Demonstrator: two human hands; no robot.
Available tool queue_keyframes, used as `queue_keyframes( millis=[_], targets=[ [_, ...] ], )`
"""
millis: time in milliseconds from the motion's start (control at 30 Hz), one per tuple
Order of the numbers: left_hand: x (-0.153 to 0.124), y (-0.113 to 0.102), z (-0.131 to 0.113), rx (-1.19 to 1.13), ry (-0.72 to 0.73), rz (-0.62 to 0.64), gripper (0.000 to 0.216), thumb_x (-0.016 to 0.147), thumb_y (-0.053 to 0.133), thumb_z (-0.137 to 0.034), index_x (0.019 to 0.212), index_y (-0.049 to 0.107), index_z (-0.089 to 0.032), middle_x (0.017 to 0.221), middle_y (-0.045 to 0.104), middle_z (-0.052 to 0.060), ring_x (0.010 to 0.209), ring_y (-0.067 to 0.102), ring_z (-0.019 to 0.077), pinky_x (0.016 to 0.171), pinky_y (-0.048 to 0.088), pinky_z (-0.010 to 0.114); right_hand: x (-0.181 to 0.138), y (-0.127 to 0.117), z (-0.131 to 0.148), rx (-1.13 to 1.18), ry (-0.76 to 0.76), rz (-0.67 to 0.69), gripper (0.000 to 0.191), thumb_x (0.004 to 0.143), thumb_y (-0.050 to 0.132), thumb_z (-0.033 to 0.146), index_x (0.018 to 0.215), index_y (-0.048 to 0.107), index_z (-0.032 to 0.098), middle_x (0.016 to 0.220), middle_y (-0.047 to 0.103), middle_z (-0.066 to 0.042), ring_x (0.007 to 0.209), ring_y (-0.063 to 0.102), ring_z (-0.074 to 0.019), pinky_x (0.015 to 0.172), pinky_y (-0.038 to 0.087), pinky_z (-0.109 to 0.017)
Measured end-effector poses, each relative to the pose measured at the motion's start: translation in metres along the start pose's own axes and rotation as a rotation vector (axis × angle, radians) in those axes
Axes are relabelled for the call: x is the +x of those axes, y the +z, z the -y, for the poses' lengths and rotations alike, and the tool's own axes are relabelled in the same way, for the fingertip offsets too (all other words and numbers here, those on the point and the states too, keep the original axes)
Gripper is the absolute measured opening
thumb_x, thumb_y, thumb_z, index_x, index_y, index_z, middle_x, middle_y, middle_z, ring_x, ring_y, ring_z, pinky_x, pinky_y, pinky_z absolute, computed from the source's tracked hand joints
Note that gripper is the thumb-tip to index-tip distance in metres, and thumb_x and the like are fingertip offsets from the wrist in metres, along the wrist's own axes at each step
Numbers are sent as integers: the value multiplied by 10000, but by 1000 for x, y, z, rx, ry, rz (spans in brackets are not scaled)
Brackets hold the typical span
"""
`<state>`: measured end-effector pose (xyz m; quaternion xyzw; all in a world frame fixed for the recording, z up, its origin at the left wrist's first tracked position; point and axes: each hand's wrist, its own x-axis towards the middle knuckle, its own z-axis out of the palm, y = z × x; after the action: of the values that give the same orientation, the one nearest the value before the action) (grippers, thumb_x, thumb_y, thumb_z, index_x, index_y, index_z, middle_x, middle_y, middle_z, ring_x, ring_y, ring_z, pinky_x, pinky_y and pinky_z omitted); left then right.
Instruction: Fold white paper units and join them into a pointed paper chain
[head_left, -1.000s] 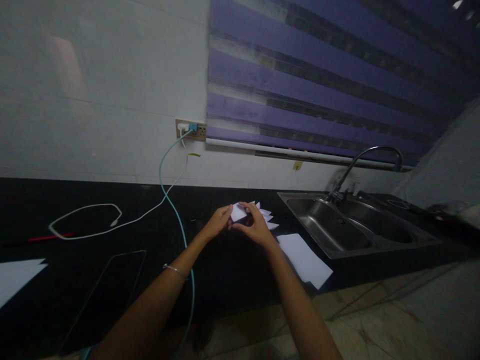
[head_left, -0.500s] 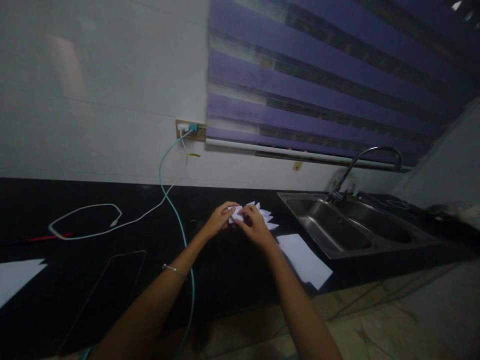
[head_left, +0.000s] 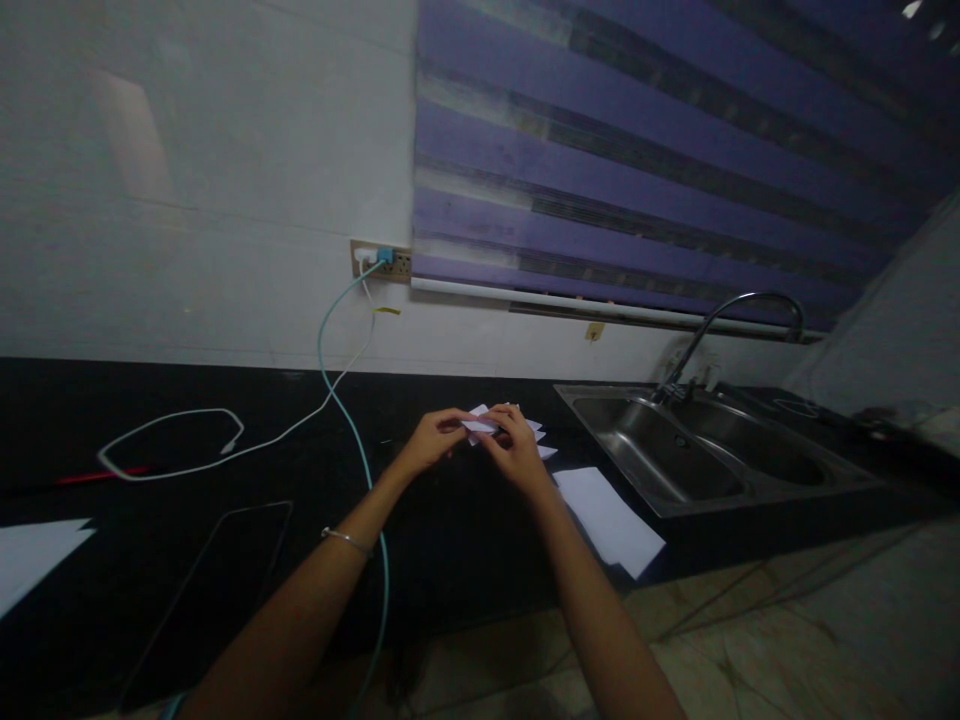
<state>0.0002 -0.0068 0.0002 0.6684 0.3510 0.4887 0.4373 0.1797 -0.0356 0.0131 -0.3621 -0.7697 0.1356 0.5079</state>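
A small folded piece of white paper (head_left: 478,424) is pinched between both my hands above the black counter (head_left: 450,520). My left hand (head_left: 431,440) grips its left side with closed fingers, a thin bangle on that wrist. My right hand (head_left: 514,445) holds the right side, fingers curled over it. Just behind my hands lie several small folded white paper pieces (head_left: 538,438) on the counter. A stack of white sheets (head_left: 609,518) lies to the right of my right forearm, reaching over the counter's front edge.
A steel double sink (head_left: 697,455) with a curved tap (head_left: 739,320) sits at the right. A teal cable (head_left: 352,420) and a white cable (head_left: 180,440) run from a wall socket (head_left: 381,262). A dark phone (head_left: 217,580) and white paper (head_left: 34,555) lie at the left.
Both hands have lifted the paper slightly and closed tighter on it; the visible part of the paper is narrower and flatter than a second ago.
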Motion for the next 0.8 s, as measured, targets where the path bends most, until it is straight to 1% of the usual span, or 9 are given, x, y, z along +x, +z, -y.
queue_keyframes(
  millis=[100,167,267,333,400,467,600,700,800],
  targets=[
    [1,-3,4,49,22,-25,279,755,641,-305,971,693,-135,774,689,47,513,547,91,415,391,166,-1,-1,-4,-6,-19,31,276,824,607,268,1097,652,271,1136,503,-89,1005,539,-214,699,525,-300],
    [2,-4,6,61,60,-19,249,756,640,-285,935,710,-128,773,697,59,584,594,119,463,425,179,-1,-2,-7,-25,-35,46,242,845,578,256,1066,674,281,1134,513,-81,998,543,-203,723,522,-307],
    [3,-5,6,21,92,-41,273,716,682,-274,945,706,-126,876,710,87,759,650,173,573,485,214,-1,-3,-11,-44,-52,39,209,855,564,239,1009,700,275,1133,536,-79,1016,542,-205,778,508,-332],
    [3,-4,5,-12,78,-65,315,672,721,-279,946,693,-125,904,710,93,790,657,189,600,498,231,-1,-3,-13,-46,-54,24,194,851,569,234,982,709,266,1133,549,-83,1033,539,-212,799,498,-344],
    [2,-5,3,-11,56,-57,303,647,744,-301,883,691,-119,865,710,89,746,655,183,576,492,229,-1,-3,-13,-42,-47,10,175,851,572,244,948,716,257,1118,565,-84,1027,546,-214,801,491,-348],
    [0,-5,1,13,27,-46,287,650,743,-342,815,692,-113,783,703,77,644,631,154,506,458,208,0,-2,-13,-29,-33,-3,162,855,569,264,910,720,245,1086,586,-83,994,562,-209,799,485,-347],
    [-1,-3,-3,41,-13,-66,316,677,717,-408,771,692,-108,622,649,32,468,520,90,405,360,179,3,0,-13,20,-2,-42,160,848,583,309,848,712,215,928,645,-71,890,588,-195,808,469,-346],
    [0,-2,-2,45,-8,-83,307,684,712,-410,750,677,-113,610,636,17,471,519,84,419,366,178,4,1,-14,50,49,-64,173,825,604,345,814,699,201,855,656,-61,837,593,-192,791,474,-336],
    [2,-2,0,15,30,-115,283,698,705,-392,765,651,-122,696,670,31,584,597,112,509,438,188,4,0,-15,106,164,-31,230,833,572,391,876,692,199,795,650,-49,717,596,-176,636,496,-290]
  ],
)
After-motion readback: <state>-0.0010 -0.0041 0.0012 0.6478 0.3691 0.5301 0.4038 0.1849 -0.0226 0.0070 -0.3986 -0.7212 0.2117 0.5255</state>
